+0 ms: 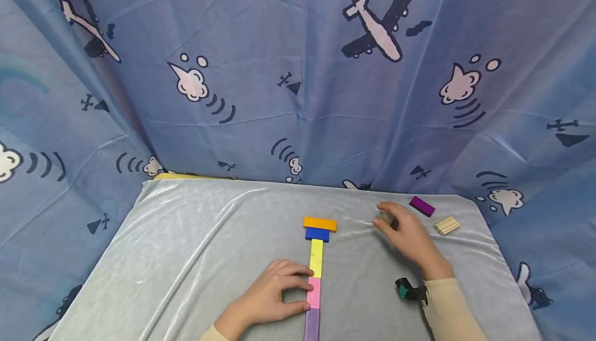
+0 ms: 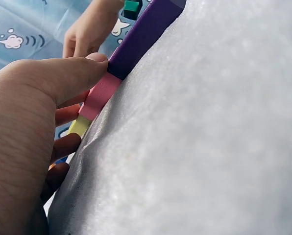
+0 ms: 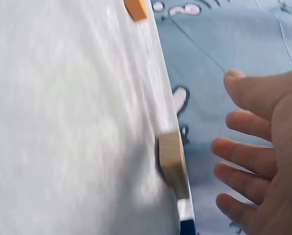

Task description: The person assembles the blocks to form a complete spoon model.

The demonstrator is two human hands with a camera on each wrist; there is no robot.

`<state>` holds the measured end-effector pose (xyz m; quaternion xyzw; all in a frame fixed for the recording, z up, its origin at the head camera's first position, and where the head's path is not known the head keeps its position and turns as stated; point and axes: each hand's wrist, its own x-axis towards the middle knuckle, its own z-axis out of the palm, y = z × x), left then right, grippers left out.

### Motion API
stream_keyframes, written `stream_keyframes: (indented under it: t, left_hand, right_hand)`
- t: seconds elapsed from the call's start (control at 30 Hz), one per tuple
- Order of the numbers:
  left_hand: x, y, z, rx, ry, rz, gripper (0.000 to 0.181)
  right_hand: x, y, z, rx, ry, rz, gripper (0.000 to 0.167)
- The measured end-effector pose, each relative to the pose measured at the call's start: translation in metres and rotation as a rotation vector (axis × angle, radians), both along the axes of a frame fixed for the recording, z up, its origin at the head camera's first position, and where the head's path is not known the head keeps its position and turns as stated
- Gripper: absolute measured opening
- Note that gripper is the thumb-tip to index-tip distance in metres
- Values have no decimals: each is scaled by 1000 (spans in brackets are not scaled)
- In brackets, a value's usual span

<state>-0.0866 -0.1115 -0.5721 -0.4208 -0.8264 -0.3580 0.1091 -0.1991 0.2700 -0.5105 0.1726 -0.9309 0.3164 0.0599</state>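
Lightly, the left hand [image 1: 272, 294] rests along the row's 9 o'clock side, 12 being toward the curtain [image 1: 261, 72]. Its fingers are spread and gently bent; the thumb tip is at the join of the violet block [image 1: 312, 325] and pink block [image 1: 315, 294], other tips by the pink and the yellow block [image 1: 317, 255]. It pinches nothing.

Well off at about 2 o'clock, the right hand [image 1: 410, 235] has its thumb and fingers apart around a wood block [image 3: 173, 156], at the hand's 10 o'clock; the right wrist view shows a gap between fingertips and wood.

Violet, pink and yellow run end to end from 6 to 12. At yellow's 12 o'clock end the blue block [image 1: 317, 234] lies crosswise, touched by the orange block [image 1: 320, 223] beyond it. Those five look laid; whether the row goes on past the head view's bottom edge cannot be told.

Left outside it are the wood block, a purple block [image 1: 422, 206] at the right hand's 1 o'clock, and a pale wood piece [image 1: 447, 225] at its 3, perhaps more than one block. By that reading, the row is well advanced.
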Motion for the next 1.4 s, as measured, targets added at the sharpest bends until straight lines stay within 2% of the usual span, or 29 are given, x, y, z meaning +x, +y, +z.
stream_keyframes:
  t: [0.13, 0.33, 0.77, 1.1, 1.27, 1.4]
  left_hand:
    - [0, -1, 1, 3, 27, 2, 26]
    - [1, 0, 1, 5, 20, -1, 26]
    - [0, 1, 5, 2, 23, -7, 26]
    - [0, 2, 5, 2, 17, -2, 26]
    - [1, 2, 4, -4, -26, 6, 26]
    - [2, 0, 4, -8, -71, 10, 26]
  right_hand:
    - [-2, 10, -5, 24, 53, -14, 50]
    - [-3, 17, -12, 58, 131, -16, 42]
    - [-2, 24, -24, 73, 154, -25, 35]
    - [-2, 22, -21, 75, 148, -33, 38]
    - [-8, 14, -22, 73, 171, 10, 37]
    - [-9, 6, -22, 75, 147, 36, 37]
